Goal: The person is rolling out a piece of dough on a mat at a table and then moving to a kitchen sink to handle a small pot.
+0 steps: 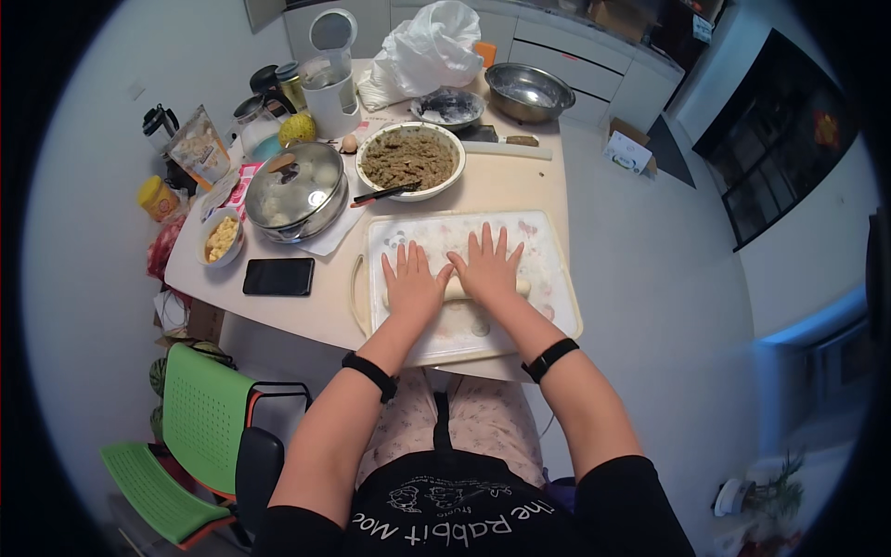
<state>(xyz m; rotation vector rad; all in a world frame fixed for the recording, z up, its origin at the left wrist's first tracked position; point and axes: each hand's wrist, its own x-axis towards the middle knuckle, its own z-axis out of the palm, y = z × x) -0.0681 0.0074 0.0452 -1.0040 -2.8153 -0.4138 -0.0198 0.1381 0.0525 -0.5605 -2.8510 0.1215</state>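
A pale dough roll (pixel 456 289) lies across a white cutting board (pixel 459 341) that has a printed panda and a handle on its left. Both palms press flat on the roll, fingers spread and pointing away from me, thumbs nearly meeting. My left hand (pixel 415 282) covers its left part, my right hand (pixel 489 268) its right part; the roll's right end shows beyond my palm. Behind the board stands a white bowl (pixel 457 174) of minced filling, with a black-handled utensil (pixel 383 195) resting in it. Left of that is a glass-lidded steel pot (pixel 299 188).
A black phone (pixel 278 276) and a small bowl of yellow pieces (pixel 223 240) lie to the left. Farther back are a steel basin (pixel 530 94), a cleaver (pixel 487 134), a floury bowl (pixel 449 109) and a white plastic bag (pixel 431 52). A green chair (pixel 205 411) stands at lower left.
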